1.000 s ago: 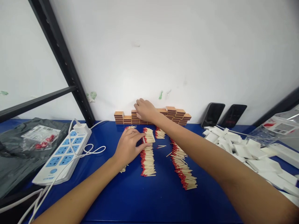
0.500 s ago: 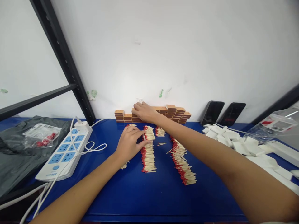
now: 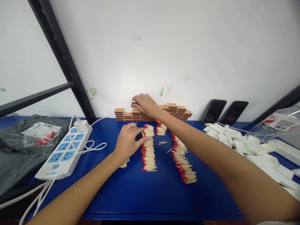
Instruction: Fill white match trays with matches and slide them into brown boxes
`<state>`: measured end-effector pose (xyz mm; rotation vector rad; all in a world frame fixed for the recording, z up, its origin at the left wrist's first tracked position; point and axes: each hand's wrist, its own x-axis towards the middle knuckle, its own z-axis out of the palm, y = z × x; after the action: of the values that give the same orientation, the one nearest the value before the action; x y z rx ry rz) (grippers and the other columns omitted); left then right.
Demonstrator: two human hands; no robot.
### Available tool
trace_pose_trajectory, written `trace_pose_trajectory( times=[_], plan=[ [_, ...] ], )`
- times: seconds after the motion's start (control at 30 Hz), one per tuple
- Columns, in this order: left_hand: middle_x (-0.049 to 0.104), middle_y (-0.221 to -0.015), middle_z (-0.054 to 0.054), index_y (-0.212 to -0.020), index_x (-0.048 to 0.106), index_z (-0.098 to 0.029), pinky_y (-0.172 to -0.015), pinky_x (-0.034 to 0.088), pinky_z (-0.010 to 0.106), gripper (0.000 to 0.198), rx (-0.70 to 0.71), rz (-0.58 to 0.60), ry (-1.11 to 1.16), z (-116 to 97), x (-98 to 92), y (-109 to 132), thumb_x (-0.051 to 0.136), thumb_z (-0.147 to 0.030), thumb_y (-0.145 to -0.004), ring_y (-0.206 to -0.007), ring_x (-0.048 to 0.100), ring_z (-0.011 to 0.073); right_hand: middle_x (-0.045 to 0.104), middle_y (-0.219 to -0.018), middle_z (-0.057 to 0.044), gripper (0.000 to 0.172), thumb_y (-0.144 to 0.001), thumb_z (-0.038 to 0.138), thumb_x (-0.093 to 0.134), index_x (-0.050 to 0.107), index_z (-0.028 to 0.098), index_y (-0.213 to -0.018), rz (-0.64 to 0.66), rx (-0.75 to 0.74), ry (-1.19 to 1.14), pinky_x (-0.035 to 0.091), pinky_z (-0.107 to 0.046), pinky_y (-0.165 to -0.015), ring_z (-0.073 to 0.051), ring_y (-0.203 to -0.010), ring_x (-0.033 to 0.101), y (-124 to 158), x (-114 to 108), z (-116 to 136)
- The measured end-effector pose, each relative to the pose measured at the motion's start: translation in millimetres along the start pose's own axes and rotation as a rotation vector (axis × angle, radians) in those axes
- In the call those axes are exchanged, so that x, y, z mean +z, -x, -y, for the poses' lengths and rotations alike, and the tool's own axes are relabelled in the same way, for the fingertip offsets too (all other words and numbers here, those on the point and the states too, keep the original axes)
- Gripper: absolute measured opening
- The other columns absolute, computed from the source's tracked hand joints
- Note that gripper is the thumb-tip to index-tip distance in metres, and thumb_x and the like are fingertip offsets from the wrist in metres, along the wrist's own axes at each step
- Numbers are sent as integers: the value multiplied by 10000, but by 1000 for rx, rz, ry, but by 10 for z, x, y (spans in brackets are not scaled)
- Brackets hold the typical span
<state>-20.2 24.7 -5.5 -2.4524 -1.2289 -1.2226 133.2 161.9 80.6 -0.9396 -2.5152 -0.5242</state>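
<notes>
Left hand pinches a match tray, best held flat; right hand pinches a box near the worktop's back edge.

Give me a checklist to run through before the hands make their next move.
1. Box secure in the right hand: ok, gripped and raised over the stack.
2. Tray secure in the left hand: ok, pinched between thumb and index finger.
3. Matches in the tray lined up: ok, red heads mostly toward the left hand.
4. Box empty inside: cannot tell, its inside is hidden.
5. No strays on the table: not ok, a few loose matches lie between the rows.
6. Cord off the left hand: ok, it lies apart to the left.
</notes>
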Motion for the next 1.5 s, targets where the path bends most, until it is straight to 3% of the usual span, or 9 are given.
trace_pose_trajectory(
  times=[0.1,0.2,0.33,0.47,0.57,0.77,0.97,1.17,1.5],
  plan=[
    [796,-991,74,-1099,783,-213,-892,517,428,381,-67,-17,7,6,-12,-12,782,-524,-879,-990,692,258,714,-1231,-119,309,-1080,281,450,512,143,-1349,-114,153,-279,466,-337,-890,-206,-1021,650,285,-293,-17],
    [787,-981,80,-1083,791,-201,-883,526,418,395,-96,-80,0,3,-37,-33,806,-524,-856,-960,693,255,712,-1231,-103,279,-1066,340,488,585,183,-1275,-169,302,-443,504,-340,-801,-187,-886,672,826,-567,-11],
    [772,-929,80,-1068,804,-192,-806,533,396,379,-151,-101,-45,-3,-74,-64,848,-480,-826,-909,694,259,743,-1054,-69,188,-1021,361,599,696,215,-1088,11,273,-488,506,-335,-787,-201,-917,683,1562,-701,143],
    [775,-950,72,-1066,806,-211,-825,538,399,368,-150,-100,-42,-8,-101,-79,857,-478,-819,-916,701,255,743,-1016,-64,108,-1015,263,603,701,218,-1021,265,189,-494,487,-322,-735,-198,-889,690,1914,-664,346],
    [781,-956,69,-1073,801,-215,-836,541,404,376,-126,-96,-50,-19,-112,-80,840,-500,-832,-911,704,252,726,-1029,-57,73,-972,277,680,703,223,-1014,375,166,-537,478,-317,-695,-185,-823,670,1979,-673,377],
    [787,-996,72,-1088,799,-231,-873,549,412,384,-104,-59,-39,-58,-94,-55,805,-536,-854,-954,712,253,667,-1154,-84,509,-819,435,850,689,242,-1261,428,226,-549,520,-375,-823,-256,-1040,632,2062,-632,291],
    [810,-1028,54,-1082,792,-235,-899,541,419,349,-55,3,7,-59,-77,-42,794,-515,-875,-999,713,258,651,-1152,-74,303,-867,412,794,701,240,-1098,428,216,-622,509,-377,-862,-244,-1060,599,2088,-582,280],
    [805,-1049,54,-1083,797,-237,-918,569,417,364,-116,6,121,-99,-97,-47,812,-518,-853,-1012,714,254,713,-918,-26,305,-848,480,796,701,249,-1023,236,427,-522,443,-333,-692,-200,-803,624,2028,-659,134],
    [784,-1035,53,-1084,806,-252,-916,583,379,415,-120,67,240,-189,-77,-40,861,-536,-786,-994,708,232,666,-704,36,354,-810,457,818,719,266,-1092,137,477,-638,388,-294,-555,-143,-572,578,2030,-568,180]
  ],
)
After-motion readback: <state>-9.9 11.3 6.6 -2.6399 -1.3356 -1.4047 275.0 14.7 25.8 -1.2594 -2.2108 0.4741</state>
